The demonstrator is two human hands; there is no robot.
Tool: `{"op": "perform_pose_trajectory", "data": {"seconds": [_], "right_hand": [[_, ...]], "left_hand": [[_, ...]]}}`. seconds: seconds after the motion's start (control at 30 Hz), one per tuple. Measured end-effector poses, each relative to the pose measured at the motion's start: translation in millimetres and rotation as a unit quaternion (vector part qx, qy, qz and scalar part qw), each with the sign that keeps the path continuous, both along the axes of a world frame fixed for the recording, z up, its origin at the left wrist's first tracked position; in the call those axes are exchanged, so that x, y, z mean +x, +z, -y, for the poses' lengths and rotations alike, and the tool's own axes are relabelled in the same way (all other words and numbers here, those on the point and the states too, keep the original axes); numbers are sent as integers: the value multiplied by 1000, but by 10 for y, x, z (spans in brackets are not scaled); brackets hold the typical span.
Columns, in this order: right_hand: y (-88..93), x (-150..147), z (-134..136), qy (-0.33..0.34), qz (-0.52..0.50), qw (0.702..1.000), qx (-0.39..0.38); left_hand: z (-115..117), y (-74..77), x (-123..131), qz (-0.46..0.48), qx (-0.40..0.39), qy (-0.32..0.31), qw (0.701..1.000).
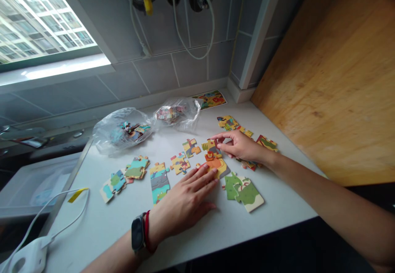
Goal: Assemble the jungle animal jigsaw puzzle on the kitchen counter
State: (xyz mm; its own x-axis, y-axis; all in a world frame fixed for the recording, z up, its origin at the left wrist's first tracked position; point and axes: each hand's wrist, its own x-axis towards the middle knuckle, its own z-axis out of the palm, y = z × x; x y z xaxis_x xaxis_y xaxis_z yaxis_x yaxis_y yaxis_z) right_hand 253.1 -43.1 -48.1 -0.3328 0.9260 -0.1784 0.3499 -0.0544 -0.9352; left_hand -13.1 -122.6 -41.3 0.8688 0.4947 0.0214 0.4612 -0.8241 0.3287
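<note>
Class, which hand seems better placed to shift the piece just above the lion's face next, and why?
Probably the right hand: it is at that piece, while the left hand lies flat, its fingers over the orange section.

From here I count two clear bags (106,137) and one picture card (213,99) beyond the fingers (199,173). Around the fingers, puzzle pieces (180,164) overlap too much to total.
</note>
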Motion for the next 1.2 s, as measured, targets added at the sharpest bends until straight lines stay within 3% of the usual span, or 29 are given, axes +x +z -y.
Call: {"op": "perform_pose_trajectory", "data": {"seconds": [0.33, 0.63, 0.93, 1.2], "right_hand": [[-97, -62, -84, -12, 67, 995, 74], [-59, -7, -85, -11, 131, 980, 146], [48, 7, 5, 100, 213, 952, 194], [35, 22, 43, 124, 235, 940, 216]], "left_hand": [[-103, -66, 21, -7, -13, -22, 1000], [-126, -109, 41, -6, -2, -17, 1000], [-125, -118, 31, 11, -2, -16, 1000], [-118, -79, 20, 37, 18, -16, 999]]}}
